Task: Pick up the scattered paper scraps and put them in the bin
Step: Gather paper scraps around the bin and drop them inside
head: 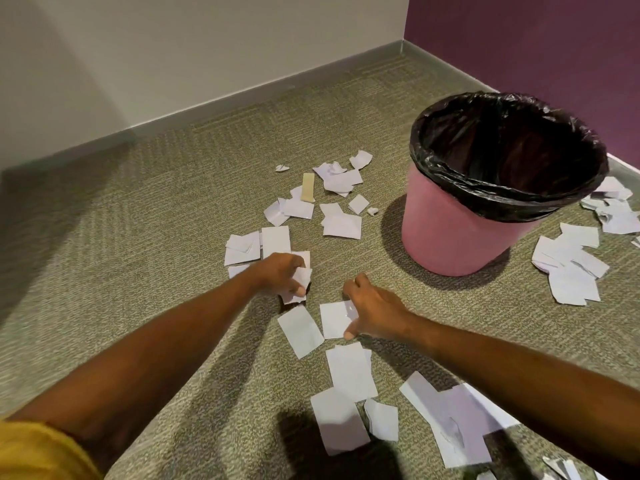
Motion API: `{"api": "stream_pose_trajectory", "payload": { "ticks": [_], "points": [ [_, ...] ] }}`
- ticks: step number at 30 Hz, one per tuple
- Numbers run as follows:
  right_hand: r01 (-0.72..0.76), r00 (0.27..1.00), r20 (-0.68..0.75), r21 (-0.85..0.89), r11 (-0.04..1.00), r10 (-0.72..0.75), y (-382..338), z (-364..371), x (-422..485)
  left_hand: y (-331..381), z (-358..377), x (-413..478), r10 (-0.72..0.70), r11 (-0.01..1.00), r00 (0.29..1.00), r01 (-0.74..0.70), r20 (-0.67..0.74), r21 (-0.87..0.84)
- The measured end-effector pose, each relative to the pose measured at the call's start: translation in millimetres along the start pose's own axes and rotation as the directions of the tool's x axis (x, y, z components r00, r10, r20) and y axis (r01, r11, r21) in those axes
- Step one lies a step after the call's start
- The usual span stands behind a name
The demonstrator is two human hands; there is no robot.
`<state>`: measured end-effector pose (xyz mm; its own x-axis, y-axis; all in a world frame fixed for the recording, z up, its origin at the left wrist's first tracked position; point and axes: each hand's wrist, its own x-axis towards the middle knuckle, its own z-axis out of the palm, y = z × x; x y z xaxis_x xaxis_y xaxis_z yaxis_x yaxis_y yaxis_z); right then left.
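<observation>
Gathering paper scraps (341, 225) off the carpet (156, 237) near the pink bin (450, 237).
At far left a yellow sleeve (34, 452) edges the view. The left hand (278, 273) has its fingers curled tight round a crumpled wad of white scraps (301, 280). Beside it the right hand (377, 313) is low, with thumb and bent fingers pinching the edge of a flat scrap (332, 320) that lies on the carpet. Loose scraps lie ahead of and behind both hands. Farther right the bin stands upright, a black liner (502, 202) folded over its rim, with another heap of scraps (571, 268) on the floor to its right.
</observation>
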<state>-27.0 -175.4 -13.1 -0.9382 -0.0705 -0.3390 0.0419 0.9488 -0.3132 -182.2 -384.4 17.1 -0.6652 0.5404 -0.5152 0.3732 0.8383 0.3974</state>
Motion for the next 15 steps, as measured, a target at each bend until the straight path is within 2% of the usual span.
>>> {"api": "stream_pose_trajectory", "payload": {
  "ticks": [5, 11, 15],
  "points": [
    [0.017, 1.000, -0.010, -0.029, 0.999, -0.017, -4.3, -3.3, 6.5, -2.1, 30.8, -12.3, 0.091, 0.982, 0.987, -0.111, 0.130, 0.153],
    [-0.003, 0.999, 0.039, 0.000, 1.000, 0.003, -9.3, -4.3, 7.9, -3.0, 37.6, -27.4, 0.149, 0.964, 0.976, -0.178, 0.157, 0.196],
    [-0.042, 0.998, 0.045, 0.026, 0.999, 0.041, -6.2, -8.1, 6.1, -3.0, 50.4, -31.5, 0.185, 0.906, 0.976, -0.216, 0.118, 0.364]
  ]
}}
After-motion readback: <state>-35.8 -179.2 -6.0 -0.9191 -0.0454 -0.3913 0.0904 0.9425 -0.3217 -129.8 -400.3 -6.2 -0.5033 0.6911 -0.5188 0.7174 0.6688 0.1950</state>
